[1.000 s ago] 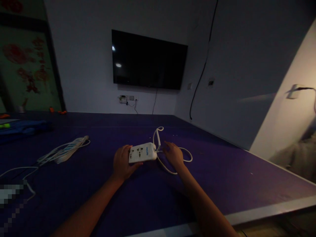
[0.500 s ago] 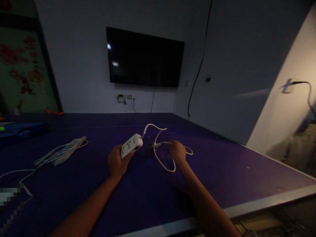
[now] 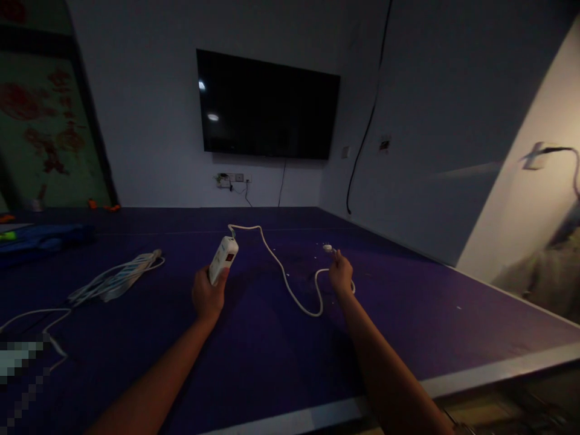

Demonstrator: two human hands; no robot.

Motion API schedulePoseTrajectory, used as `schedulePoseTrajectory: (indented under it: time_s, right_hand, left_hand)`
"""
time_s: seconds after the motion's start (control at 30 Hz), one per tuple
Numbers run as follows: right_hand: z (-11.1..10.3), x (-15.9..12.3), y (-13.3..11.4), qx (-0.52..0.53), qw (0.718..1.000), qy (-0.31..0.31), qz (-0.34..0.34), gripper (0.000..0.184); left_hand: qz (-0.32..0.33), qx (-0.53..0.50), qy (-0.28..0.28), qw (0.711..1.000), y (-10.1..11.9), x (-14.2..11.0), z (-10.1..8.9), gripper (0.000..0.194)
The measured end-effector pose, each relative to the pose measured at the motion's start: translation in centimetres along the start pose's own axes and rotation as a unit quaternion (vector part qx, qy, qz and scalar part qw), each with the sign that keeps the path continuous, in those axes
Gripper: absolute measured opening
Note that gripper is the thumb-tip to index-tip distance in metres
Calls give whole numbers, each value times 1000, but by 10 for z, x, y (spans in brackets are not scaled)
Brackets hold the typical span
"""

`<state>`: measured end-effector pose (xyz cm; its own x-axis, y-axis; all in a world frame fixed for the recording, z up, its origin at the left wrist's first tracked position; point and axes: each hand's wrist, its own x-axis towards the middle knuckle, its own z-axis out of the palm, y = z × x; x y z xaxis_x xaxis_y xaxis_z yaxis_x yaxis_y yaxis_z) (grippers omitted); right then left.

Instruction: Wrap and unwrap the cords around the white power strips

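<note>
My left hand [image 3: 208, 295] is closed around a short white power strip [image 3: 223, 261], tilted upward, its side with a dark red switch facing me. From the strip's far end runs a white cord [image 3: 284, 273] that sags across to the right in a loose curve. My right hand [image 3: 341, 275] is closed on that cord close to its end. Just beyond the fingers shows the white plug [image 3: 327, 248]. How the fingers grip the cord is partly hidden.
A second power strip [image 3: 129, 279] with its cord wound round it lies at the left on the purple tabletop [image 3: 254, 356]. Blue cloth [image 3: 45, 238] lies farther back. A television [image 3: 267, 106] hangs on the wall; a dark cable [image 3: 362, 145] hangs down the right wall.
My left hand has moved left and turned the power strip more upright. My right hand has shifted slightly right with the plug end, and the looped cord has opened into one long curve.
</note>
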<state>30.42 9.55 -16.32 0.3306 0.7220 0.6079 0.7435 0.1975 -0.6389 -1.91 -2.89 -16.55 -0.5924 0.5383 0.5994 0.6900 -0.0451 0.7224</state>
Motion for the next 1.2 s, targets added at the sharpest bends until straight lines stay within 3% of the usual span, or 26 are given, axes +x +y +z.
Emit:
schedulePoseTrajectory:
  time_s: [0.1,0.23,0.33,0.43,0.57,0.67,0.77,0.97,1.2]
  right_hand:
    - [11,1,7,-42,996,-77,-7,47]
    - [15,-1,11,-55,992,-117,6,48]
    - [13,-8,5,-70,989,-124,31,47]
    - [8,-20,-12,-105,991,-74,44,48]
    - [-2,-37,-49,-75,990,-10,-122,61]
    - [-6,-49,-71,-75,967,-7,-244,62]
    - [-3,-57,-79,-89,948,-25,-305,61]
    - [12,-63,-80,-77,925,-115,-355,53]
    - [17,-77,-91,2,893,-210,-399,51]
  left_hand:
    - [59,5,-11,998,3,-4,0,59]
    - [150,4,-32,988,9,-9,-1,57]
    - [226,28,-46,973,11,-12,-2,57]
    - [298,49,-61,951,11,-15,-2,60]
    - [375,65,-73,922,11,-18,1,65]
    - [436,73,-91,892,11,-20,3,71]
    - [482,76,-107,866,11,-22,5,75]
    - [506,52,-114,853,16,-29,4,80]
    - [387,38,-74,918,20,-32,3,74]
